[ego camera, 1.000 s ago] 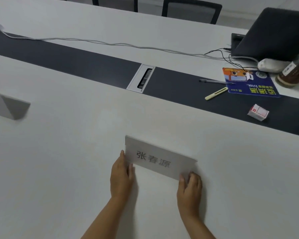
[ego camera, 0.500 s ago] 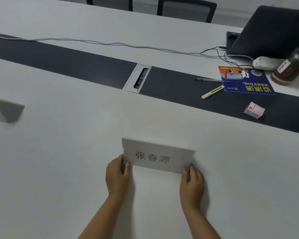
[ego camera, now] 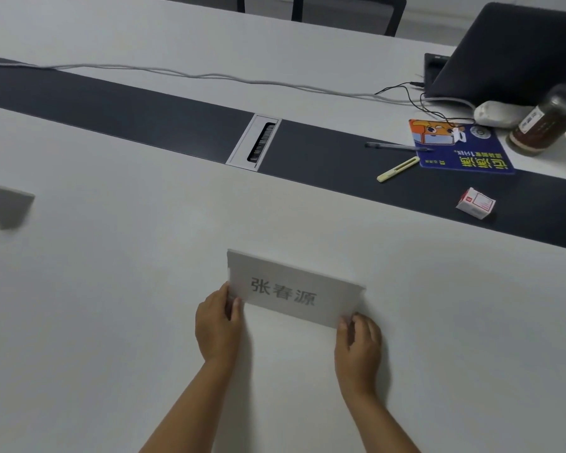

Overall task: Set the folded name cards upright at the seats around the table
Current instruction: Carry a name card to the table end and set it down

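The left hand (ego camera: 218, 325) pinches the left end of the white folded paper name card (ego camera: 291, 289); the right hand (ego camera: 358, 346) pinches its lower right corner. The card stands upright on the white surface (ego camera: 111, 322) between both hands. A second folded white card (ego camera: 4, 206) stands far left of the left hand.

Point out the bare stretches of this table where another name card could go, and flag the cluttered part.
Bare white top lies between the printed white name card and the blurred folded card at the left edge, and right of the right hand below the dark centre strip. The crowded part is far right: black laptop, blue mouse pad, brown jar, small red-and-white box.
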`<state>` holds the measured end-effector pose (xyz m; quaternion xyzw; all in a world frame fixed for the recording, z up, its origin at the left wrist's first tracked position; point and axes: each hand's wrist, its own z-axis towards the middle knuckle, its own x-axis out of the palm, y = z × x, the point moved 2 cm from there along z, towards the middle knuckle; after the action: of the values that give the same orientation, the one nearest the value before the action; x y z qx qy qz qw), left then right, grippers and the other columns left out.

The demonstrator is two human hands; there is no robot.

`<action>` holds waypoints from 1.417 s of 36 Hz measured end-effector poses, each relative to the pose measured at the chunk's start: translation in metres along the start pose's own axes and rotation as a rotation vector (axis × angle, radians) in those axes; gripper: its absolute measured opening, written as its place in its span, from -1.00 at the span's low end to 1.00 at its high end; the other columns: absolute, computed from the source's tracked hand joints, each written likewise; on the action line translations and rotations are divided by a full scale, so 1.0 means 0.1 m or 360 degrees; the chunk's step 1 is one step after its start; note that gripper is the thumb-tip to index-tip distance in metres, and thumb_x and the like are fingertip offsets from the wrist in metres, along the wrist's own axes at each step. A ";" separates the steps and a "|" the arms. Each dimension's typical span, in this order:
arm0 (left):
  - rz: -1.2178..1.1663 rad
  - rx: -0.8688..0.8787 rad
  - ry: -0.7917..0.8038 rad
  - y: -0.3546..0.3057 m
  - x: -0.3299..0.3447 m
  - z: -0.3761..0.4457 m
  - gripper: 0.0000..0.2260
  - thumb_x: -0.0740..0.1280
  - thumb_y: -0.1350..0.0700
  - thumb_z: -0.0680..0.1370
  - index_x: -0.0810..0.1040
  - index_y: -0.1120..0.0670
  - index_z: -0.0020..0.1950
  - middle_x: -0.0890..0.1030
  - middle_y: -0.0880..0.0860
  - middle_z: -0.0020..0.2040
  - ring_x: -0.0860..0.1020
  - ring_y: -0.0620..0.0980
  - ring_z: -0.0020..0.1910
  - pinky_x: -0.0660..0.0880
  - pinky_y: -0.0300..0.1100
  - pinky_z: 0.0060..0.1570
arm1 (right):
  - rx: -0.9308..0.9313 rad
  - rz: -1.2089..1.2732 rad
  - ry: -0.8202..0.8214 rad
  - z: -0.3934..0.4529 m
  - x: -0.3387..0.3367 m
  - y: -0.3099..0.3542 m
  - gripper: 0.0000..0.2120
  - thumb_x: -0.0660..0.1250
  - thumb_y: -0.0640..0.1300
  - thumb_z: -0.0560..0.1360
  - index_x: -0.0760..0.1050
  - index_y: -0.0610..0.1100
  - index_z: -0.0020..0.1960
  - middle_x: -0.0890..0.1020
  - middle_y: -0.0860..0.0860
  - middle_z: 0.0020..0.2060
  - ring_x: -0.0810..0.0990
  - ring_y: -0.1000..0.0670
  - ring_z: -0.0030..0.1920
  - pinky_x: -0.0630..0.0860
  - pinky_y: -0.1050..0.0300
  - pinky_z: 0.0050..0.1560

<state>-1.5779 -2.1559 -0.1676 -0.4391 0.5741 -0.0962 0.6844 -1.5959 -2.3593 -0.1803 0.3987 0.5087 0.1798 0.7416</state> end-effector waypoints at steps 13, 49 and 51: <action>0.0031 -0.0022 0.0041 0.04 -0.01 0.00 -0.80 0.25 0.20 0.47 0.51 0.16 0.08 0.55 0.09 -0.18 0.44 0.11 -0.10 0.36 -0.10 -0.18 | 0.0046 0.0016 0.0009 0.01 0.05 -0.01 -0.57 0.09 -0.02 0.41 0.52 -0.39 -0.21 0.61 -0.30 -0.27 0.47 -0.09 -0.14 0.32 0.13 -0.12; -0.0557 0.0574 0.0937 -1.03 0.52 -3.73 -0.16 0.23 -0.47 0.20 0.21 -0.10 0.37 0.31 -0.14 0.37 0.32 -0.22 0.30 0.37 -0.40 0.15 | 0.0010 0.0051 0.0423 -1.58 -3.32 -1.62 -0.88 0.26 -0.07 0.32 0.50 -0.02 -0.16 0.58 0.05 -0.18 0.53 0.23 -0.27 0.38 0.58 -0.19; -0.0548 0.0408 0.0734 -1.10 0.56 -3.85 -0.18 0.22 -0.43 0.27 0.29 0.07 0.35 0.39 0.07 0.32 0.40 -0.08 0.23 0.42 -0.21 0.12 | 0.0083 0.0046 0.0255 -1.38 -3.57 -1.74 -0.76 0.26 -0.02 0.33 0.56 -0.13 -0.12 0.62 0.01 -0.25 0.54 0.13 -0.21 0.36 0.57 -0.18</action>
<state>-1.8538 -2.4461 -0.1113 -0.4066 0.6145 -0.3794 0.5596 -1.8927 -2.6502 -0.1199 0.4095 0.5652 0.2084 0.6852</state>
